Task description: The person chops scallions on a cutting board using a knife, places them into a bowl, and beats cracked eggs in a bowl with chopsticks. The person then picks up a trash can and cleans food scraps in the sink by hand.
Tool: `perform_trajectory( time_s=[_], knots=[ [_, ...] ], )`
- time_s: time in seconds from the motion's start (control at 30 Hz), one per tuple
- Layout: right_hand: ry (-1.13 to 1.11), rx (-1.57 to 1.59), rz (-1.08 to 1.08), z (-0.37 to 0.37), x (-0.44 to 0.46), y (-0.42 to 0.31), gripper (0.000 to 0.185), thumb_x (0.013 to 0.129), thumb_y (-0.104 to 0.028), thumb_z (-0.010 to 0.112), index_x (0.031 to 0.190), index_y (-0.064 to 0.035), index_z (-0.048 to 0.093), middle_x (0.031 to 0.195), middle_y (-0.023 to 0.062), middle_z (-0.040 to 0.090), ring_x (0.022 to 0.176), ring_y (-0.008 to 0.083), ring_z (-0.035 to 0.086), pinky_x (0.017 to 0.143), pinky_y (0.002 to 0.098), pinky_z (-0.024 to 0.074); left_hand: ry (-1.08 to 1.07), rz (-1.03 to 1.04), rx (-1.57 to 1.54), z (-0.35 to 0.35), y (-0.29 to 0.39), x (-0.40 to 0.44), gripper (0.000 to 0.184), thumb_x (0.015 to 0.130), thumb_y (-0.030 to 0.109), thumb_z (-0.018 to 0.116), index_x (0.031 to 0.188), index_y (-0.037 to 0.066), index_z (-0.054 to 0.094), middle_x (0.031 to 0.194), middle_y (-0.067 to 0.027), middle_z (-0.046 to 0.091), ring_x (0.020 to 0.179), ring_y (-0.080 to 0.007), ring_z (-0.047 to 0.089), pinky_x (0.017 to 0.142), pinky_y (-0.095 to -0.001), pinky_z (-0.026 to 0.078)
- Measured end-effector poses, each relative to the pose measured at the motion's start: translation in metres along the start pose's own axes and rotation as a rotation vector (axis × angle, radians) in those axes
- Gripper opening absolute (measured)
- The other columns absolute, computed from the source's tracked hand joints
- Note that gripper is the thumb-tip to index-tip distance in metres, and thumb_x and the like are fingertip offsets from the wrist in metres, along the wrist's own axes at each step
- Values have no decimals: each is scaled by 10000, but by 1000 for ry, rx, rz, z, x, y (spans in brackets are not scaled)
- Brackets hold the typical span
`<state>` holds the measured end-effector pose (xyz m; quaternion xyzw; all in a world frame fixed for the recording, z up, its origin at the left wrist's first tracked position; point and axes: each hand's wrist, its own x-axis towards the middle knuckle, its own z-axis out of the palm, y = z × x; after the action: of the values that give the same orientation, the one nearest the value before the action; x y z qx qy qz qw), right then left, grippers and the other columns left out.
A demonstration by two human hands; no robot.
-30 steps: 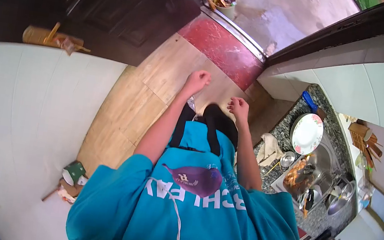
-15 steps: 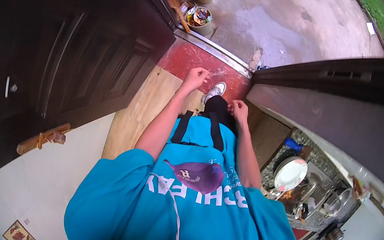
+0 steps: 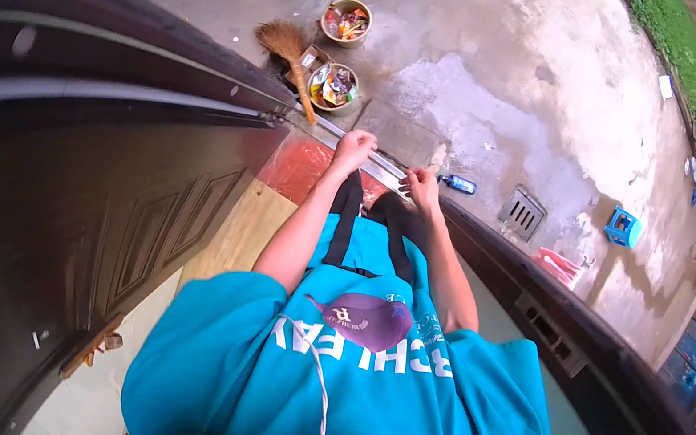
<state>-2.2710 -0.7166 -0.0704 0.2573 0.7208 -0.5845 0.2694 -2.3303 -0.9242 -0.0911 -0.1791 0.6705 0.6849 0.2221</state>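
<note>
My left hand (image 3: 354,152) is held out in front of me above the doorway's metal threshold strip (image 3: 387,165), its fingers curled in a pinch. A little lower and to the right, my right hand (image 3: 421,187) is also closed, thumb and fingers pressed together. Whatever is between the fingers of either hand, if anything, is too small to make out. The two hands are apart, over my dark-trousered legs. The apron (image 3: 310,288) on my front is teal with a purple patch and black straps.
Brown doors stand on the left (image 3: 177,219) and right (image 3: 549,320). Outside are a straw broom (image 3: 284,41), a far bin (image 3: 325,27) and a near bin (image 3: 328,108) of rubbish, a blue bottle (image 3: 459,184), a drain grate (image 3: 523,213) and a blue stool (image 3: 624,227).
I have moved forward to the threshold, and more of the yard shows. The kitchen counter on the right has left the view. My right hand has risen and come closer to the left.
</note>
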Motion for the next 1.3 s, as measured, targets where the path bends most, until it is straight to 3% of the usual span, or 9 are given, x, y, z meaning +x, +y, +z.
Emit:
perform_trajectory(
  time_s=[0.3,0.53,0.67,0.7,0.8,0.9,1.07,1.17,1.3],
  knots=[
    [-10,94,42,-63,93,-76,199,968,-188,532,1009,-2,589,812,99,681,659,169,663,571,275,516,31,-42,-66,35,82,127,188,938,106,548,998,-43,647,857,-134,701,705,-161,672,655,-268,544],
    [-181,-107,-93,-83,262,-108,229,954,-173,539,994,29,640,791,122,710,656,200,700,564,306,544,231,-23,-233,42,72,237,166,931,96,567,1046,-2,636,887,-95,703,691,-118,655,590,-231,500],
    [-189,-322,-138,-75,356,-108,226,932,-172,557,952,35,645,767,111,709,661,195,701,583,296,543,297,-78,-272,39,64,267,219,967,168,556,1125,26,609,981,-86,692,807,-142,678,683,-255,537],
    [-178,-256,-139,-72,371,-115,217,954,-171,553,1009,28,621,811,114,704,673,177,682,564,299,533,354,-44,-376,42,72,268,196,943,100,570,1109,3,608,946,-89,694,752,-113,656,637,-236,524],
    [-335,-195,-137,-68,394,-174,233,959,-189,548,1019,25,618,834,117,708,674,172,685,572,298,542,489,-91,-425,47,64,295,225,944,138,573,1127,9,599,973,-99,692,795,-139,666,676,-251,537],
    [-456,-359,-152,-58,439,-219,224,954,-182,545,1019,17,623,835,114,708,676,177,689,568,294,545,574,-145,-491,49,52,345,247,942,138,556,1163,34,591,1050,-119,686,915,-205,682,775,-327,553],
    [-589,-645,-259,-17,557,-260,232,939,-181,533,994,20,633,834,120,712,671,177,694,543,289,543,742,-166,-749,45,14,449,262,931,146,569,1169,35,574,1049,-125,682,916,-230,685,798,-362,560],
    [-661,-907,-452,13,637,-271,274,922,-224,530,960,26,637,774,125,712,638,178,699,549,301,544,920,-270,-906,36,0,511,282,906,189,614,1156,63,581,1047,-112,681,925,-232,682,795,-360,560],
    [-744,-1002,-305,22,673,-300,268,917,-236,520,940,5,633,773,117,712,627,171,695,544,301,544,991,-292,-1027,44,0,549,273,895,174,638,1141,65,586,1013,-94,676,905,-225,682,789,-354,556]
  ],
)
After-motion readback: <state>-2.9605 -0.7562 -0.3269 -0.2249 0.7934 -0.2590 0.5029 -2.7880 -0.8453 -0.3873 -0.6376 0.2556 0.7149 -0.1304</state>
